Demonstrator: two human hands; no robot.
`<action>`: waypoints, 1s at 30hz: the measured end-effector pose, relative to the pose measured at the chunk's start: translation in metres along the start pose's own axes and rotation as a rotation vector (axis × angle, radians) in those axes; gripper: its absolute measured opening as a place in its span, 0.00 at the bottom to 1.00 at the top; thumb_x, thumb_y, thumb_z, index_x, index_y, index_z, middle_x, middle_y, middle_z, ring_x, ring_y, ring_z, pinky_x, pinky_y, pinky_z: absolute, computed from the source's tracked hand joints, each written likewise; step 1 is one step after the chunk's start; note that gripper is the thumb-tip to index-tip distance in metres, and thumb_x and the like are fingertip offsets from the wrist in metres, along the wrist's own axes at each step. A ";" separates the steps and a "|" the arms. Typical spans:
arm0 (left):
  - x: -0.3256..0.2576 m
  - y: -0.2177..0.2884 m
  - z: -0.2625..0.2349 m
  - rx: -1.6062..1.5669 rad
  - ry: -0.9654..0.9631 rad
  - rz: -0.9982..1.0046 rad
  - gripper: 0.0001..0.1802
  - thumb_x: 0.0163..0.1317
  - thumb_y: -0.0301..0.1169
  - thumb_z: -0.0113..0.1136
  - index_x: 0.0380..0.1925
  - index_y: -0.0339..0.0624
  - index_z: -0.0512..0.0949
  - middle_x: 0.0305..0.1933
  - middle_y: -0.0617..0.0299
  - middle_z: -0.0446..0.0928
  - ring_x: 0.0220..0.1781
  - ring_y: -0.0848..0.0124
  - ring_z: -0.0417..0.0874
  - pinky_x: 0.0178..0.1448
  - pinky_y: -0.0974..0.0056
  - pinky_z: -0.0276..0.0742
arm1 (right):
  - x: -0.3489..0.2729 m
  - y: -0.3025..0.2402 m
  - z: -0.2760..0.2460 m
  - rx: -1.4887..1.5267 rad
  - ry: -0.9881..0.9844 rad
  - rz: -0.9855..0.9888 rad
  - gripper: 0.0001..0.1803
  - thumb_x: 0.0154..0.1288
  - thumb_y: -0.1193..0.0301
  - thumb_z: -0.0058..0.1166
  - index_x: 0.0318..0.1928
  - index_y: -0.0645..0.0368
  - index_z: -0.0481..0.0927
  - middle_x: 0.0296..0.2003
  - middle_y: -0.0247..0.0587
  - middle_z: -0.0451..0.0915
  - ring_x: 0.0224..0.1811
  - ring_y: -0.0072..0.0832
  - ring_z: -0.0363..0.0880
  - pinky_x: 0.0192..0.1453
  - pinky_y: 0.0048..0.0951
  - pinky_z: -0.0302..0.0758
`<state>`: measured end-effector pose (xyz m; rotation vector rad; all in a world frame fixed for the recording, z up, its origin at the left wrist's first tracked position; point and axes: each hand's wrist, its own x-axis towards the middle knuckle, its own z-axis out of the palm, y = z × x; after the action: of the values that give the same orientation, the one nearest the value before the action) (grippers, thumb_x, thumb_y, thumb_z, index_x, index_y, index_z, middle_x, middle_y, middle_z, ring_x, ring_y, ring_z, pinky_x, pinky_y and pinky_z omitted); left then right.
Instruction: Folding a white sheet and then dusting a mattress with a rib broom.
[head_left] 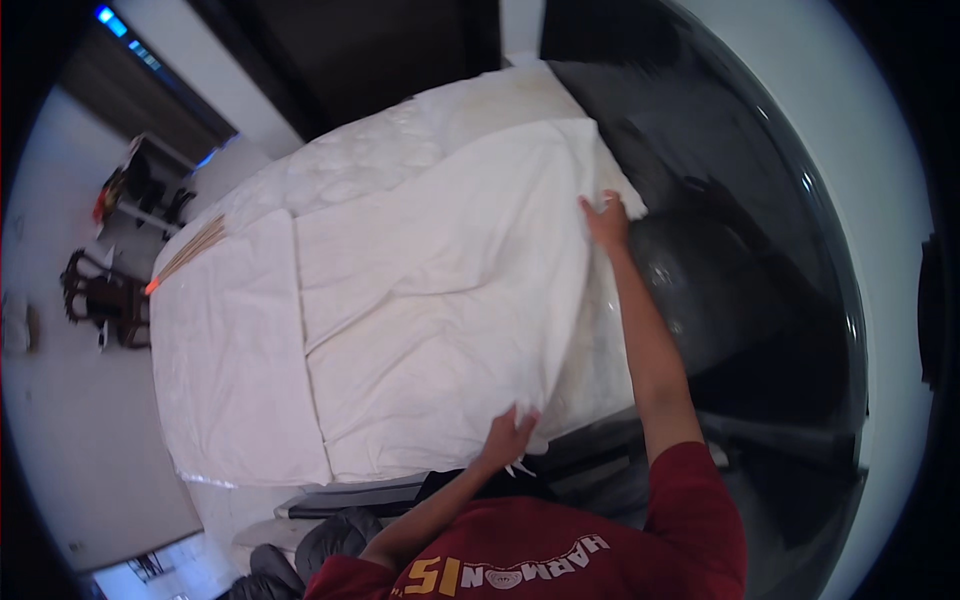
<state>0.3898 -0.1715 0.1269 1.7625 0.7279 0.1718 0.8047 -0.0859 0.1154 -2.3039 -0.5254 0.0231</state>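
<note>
The right hand (606,222) reached far out on a straight arm, fingers pinching the white bedsheet (440,300) at its far edge; the left hand (508,438), elbow bent, gripped the near edge over the mattress (350,165).

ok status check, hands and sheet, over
Left hand gripping near edge of white sheet. Right hand pinching its far edge. Sheet spread over mattress, creased. Nothing lying on the sheet.
</note>
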 end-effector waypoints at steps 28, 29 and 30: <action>-0.184 -0.022 -0.307 -0.089 0.298 -0.103 0.12 0.65 0.32 0.54 0.35 0.31 0.74 0.24 0.48 0.71 0.27 0.68 0.69 0.35 0.63 0.69 | 0.030 -0.338 0.097 1.085 -0.387 0.066 0.20 0.68 0.68 0.50 0.56 0.65 0.68 0.51 0.46 0.75 0.51 0.37 0.76 0.57 0.36 0.73; -0.187 -0.031 -0.317 -0.100 0.291 -0.089 0.12 0.65 0.32 0.54 0.35 0.31 0.74 0.24 0.48 0.71 0.27 0.68 0.69 0.35 0.63 0.69 | 0.021 -0.340 0.110 1.043 -0.373 0.080 0.20 0.68 0.68 0.50 0.56 0.64 0.68 0.52 0.46 0.74 0.52 0.36 0.75 0.58 0.36 0.72; -0.190 -0.041 -0.327 -0.119 0.270 -0.103 0.12 0.65 0.33 0.53 0.35 0.31 0.74 0.23 0.49 0.71 0.27 0.70 0.69 0.35 0.64 0.69 | 0.024 -0.338 0.126 1.012 -0.391 0.059 0.20 0.68 0.69 0.50 0.57 0.63 0.67 0.52 0.44 0.74 0.53 0.36 0.75 0.59 0.36 0.71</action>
<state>0.0691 -0.0019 0.2431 1.6007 0.9806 0.3805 0.6818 0.2211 0.2621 -1.3113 -0.4791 0.6303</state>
